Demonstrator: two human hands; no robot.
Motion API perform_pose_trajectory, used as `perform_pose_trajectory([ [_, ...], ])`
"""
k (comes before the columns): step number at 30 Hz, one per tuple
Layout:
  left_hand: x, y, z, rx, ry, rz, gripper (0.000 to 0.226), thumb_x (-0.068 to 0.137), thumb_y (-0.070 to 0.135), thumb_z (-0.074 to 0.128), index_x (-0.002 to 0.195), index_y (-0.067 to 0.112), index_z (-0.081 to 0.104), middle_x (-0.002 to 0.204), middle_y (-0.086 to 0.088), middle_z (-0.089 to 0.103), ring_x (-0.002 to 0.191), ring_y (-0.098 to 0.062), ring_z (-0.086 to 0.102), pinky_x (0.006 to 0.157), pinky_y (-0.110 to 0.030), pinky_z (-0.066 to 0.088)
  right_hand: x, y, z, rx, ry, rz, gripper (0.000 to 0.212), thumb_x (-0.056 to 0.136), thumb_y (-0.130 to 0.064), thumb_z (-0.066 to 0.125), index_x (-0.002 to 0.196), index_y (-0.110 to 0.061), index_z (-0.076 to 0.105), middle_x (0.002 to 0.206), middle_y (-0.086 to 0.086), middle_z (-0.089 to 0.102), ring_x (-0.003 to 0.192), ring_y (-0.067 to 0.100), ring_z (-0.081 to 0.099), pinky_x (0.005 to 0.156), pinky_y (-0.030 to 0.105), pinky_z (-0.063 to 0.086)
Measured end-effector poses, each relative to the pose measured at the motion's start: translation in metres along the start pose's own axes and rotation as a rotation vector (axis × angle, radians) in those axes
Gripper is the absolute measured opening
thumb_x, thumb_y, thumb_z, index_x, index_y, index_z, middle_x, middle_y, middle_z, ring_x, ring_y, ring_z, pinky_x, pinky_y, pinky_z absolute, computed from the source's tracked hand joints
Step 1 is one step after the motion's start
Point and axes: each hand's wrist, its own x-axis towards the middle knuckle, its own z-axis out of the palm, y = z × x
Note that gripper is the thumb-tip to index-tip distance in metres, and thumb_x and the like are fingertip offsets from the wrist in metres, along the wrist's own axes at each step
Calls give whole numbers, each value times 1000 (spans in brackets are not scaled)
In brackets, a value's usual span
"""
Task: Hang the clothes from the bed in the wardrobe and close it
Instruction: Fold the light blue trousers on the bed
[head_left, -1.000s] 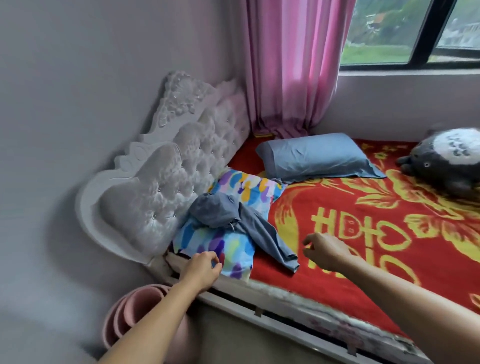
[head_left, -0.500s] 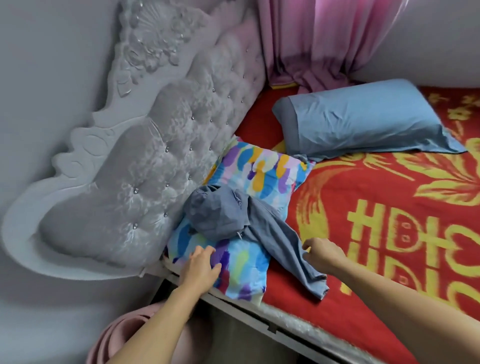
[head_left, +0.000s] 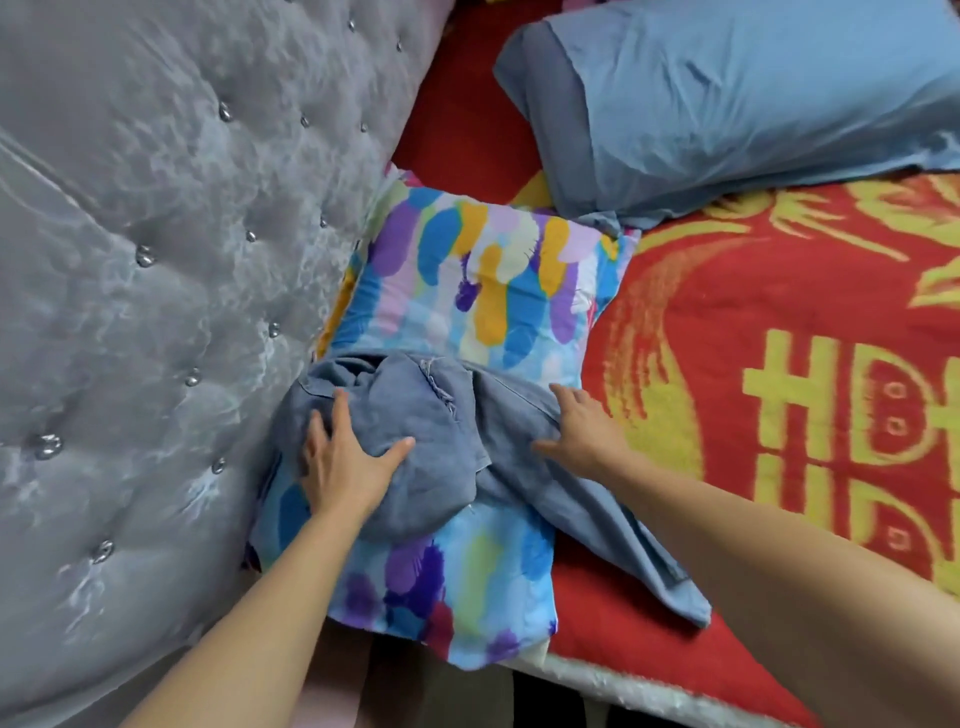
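Step in hand: the first pick-up is judged to be under way; the grey-blue garment (head_left: 447, 441) is being laid hold of on the bed (head_left: 779, 322), and nothing has yet been lifted or hung.

Left hand (head_left: 345, 462): it is pressed flat on the bunched end of the garment, fingers spread apart and thumb out toward 3 o'clock; no cloth is seen gathered inside it, so it is open on the fabric rather than clamped.

Right hand (head_left: 584, 431): it is laid on the garment's long trailing part, fingers splayed and slightly curled against a fold; whether any cloth is pinched beneath cannot be told.

Garment relative to the hands: the bundled part lies directly under the left hand; from there the cloth runs toward 4 o'clock, passes under the right hand and ends in a loose tail at the near bed edge.

Support: the bundle rests on a multicoloured pillow (head_left: 478, 280), which is propped against the tufted headboard (head_left: 171, 234) at 9 o'clock.

Further off: a blue pillow (head_left: 727, 98) lies at 1 o'clock, just touching the coloured one.

Next move: both hands would need to be closed on the cloth, and the garment lifted clear without the pillow being dragged along.

Wardrobe: not in view.
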Motion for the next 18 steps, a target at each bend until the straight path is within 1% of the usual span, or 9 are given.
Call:
perform_pose_trajectory([
  [2,11,-7,15,7,14,28,77,76,47,72,138,19,38,143,-14,35,128,-36,38,94,-50,43,17,-7,22,85,-35,38,93,77,-46,72,149,-21,19,148,12,32,131,32,41,100,44,43],
  [3,15,-9,19,16,48,61,62,80,41,71,130,14,46,135,-15,43,120,-38,45,85,-48,46,20,-11,33,85,-31,55,85,79,-43,70,146,-21,23,141,14,40,125,34,47,95,42,44],
  [5,16,-8,19,27,105,135,41,84,29,69,116,8,54,119,-15,52,106,-39,52,71,-42,44,17,-17,49,31,19,75,51,86,-30,58,132,-21,38,123,15,55,109,35,56,81,39,45],
  [6,14,-6,16,28,115,165,35,86,24,67,114,7,56,114,-15,53,101,-38,53,66,-40,41,11,-18,53,28,39,71,32,87,-24,51,119,-21,46,115,13,61,103,35,58,75,37,44],
  [8,7,0,7,23,115,232,29,86,16,65,112,6,57,110,-14,54,94,-38,55,64,-39,40,-3,-17,51,22,46,61,7,87,-23,47,92,-21,50,105,10,66,96,34,59,67,35,39],
  [10,-3,12,-5,0,115,312,23,86,11,63,107,4,57,106,-13,54,91,-38,56,63,-40,40,-20,-11,34,10,79,52,10,88,-29,47,84,-20,49,97,8,67,92,35,60,64,35,35],
  [13,-21,40,-21,-84,93,420,12,86,9,61,92,4,52,96,-12,54,89,-37,55,64,-37,38,-47,14,-9,18,203,98,17,88,-33,46,81,-17,48,89,10,66,87,37,60,60,37,35],
  [16,-46,84,-29,-141,55,530,11,84,9,62,87,6,51,91,-11,56,87,-38,56,68,-43,45,-74,66,-62,61,332,199,23,89,-36,45,74,-18,45,86,11,66,87,38,60,63,38,38],
  [18,-68,122,-26,-166,38,621,12,82,7,63,87,6,52,90,-11,56,86,-38,56,68,-43,45,-93,109,-97,105,410,263,26,89,-36,44,71,-18,42,84,10,65,85,38,60,64,39,42],
])
